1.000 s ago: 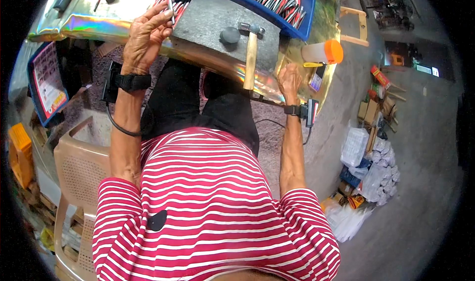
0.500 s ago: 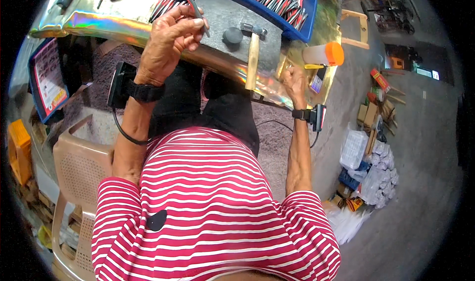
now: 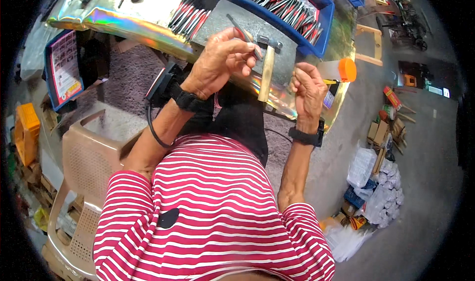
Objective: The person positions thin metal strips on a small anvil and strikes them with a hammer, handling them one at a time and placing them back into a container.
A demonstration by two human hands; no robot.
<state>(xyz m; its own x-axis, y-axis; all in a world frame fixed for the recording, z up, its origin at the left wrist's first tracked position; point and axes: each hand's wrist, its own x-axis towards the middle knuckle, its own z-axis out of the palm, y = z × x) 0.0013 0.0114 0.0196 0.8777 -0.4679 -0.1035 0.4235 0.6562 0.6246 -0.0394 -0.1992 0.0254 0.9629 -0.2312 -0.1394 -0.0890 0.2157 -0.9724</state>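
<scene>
The left forearm is stretched forward and slanted to the right, so that the left hand is brought over the near edge of the grey block. Its thumb and first finger are pressed together, and the other fingers are loosely curled. Between them a thin dark tool with some red on it is pinched. The right forearm is held almost straight forward, and the right hand is raised near the right side of the block, with the fingers bent and the thumb close to them. Whether something small is held there cannot be told.

The tool is seen above the block, to the left of the hammer. Its long axis is laid diagonally: the narrow far end is pointed forward and to the left, and the near end is directed back and to the right, toward the side of the right hand. The hammer is rested on the block, its wooden handle being turned toward the body.

Many similar tools are laid side by side at the left of the block, and others are kept in the blue tray behind it.
</scene>
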